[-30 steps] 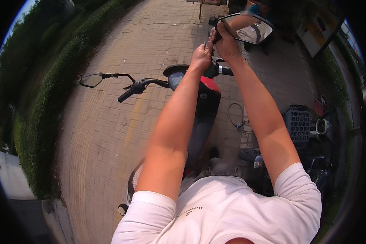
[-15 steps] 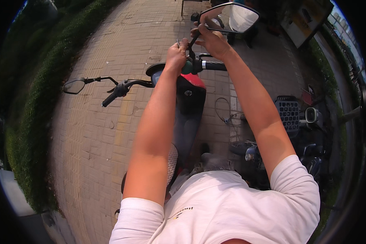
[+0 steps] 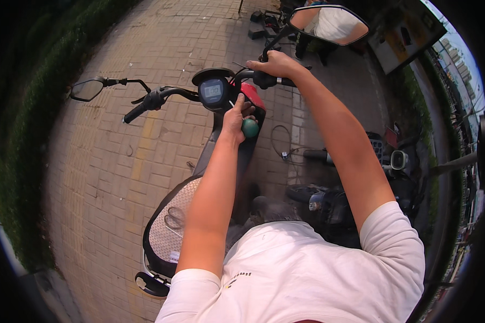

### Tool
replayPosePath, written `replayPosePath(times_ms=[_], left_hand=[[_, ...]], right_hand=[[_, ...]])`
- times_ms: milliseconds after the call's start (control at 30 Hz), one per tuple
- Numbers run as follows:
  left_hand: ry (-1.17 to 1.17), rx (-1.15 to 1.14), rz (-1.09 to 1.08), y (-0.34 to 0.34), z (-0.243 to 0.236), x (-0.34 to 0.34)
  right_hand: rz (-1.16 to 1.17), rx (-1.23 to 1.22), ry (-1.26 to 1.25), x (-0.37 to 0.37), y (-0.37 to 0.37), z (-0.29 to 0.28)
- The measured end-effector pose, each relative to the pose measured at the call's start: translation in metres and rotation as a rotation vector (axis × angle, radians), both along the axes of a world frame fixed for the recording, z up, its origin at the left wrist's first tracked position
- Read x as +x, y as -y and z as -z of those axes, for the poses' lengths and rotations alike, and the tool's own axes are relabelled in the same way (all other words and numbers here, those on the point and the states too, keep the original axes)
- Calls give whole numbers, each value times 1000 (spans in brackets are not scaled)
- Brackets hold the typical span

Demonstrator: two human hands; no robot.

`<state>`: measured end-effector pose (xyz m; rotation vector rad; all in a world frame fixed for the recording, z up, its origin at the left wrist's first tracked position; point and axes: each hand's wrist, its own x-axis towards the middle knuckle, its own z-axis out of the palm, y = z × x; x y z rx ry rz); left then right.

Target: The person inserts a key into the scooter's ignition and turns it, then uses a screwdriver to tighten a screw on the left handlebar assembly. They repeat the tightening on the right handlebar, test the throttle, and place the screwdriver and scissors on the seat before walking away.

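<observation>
My left hand (image 3: 235, 121) is closed around a screwdriver (image 3: 250, 127) with a rounded green handle; part of a thin metal shaft shows by the fingers. It is held over the front of an electric scooter, just below its round dashboard (image 3: 213, 91). My right hand (image 3: 277, 64) is closed at the base of the right mirror's black stem (image 3: 275, 41), above the handlebar, with some fingers hidden. That stem carries the right mirror (image 3: 330, 25), which reflects a white shirt. The left mirror (image 3: 87, 89) stands out beyond the left grip (image 3: 134, 112).
Scissors (image 3: 174, 219) lie on the scooter's patterned seat (image 3: 164, 237). Parked two-wheelers (image 3: 334, 207) and a cable loop (image 3: 279, 141) are on the paving to my right. A hedge (image 3: 24, 177) runs along the left. A person (image 3: 319, 46) is partly visible beyond the right mirror.
My left hand has come down and back from the mirror stem with the screwdriver, uncovering the dashboard. My right hand has slid down to the stem's base. My view has shifted, showing more seat.
</observation>
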<state>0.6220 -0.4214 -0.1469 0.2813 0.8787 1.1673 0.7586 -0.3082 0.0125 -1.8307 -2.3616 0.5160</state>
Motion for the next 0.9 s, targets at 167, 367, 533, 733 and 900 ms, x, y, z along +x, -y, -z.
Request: replayPosePath(times_ms=[167, 367, 533, 733, 900], left_hand=[[293, 85, -37, -44, -19, 42], [329, 210, 25, -58, -34, 45], [270, 175, 65, -54, -35, 44], [329, 204, 64, -54, -30, 43], [363, 223, 51, -53, -30, 43]], right_hand=[[-35, -12, -140, 15, -35, 36], [-17, -68, -112, 13, -34, 44], [6, -80, -158, 18, -34, 55], [-6, -17, -174, 18, -33, 60], [8, -8, -189, 19, -34, 65]])
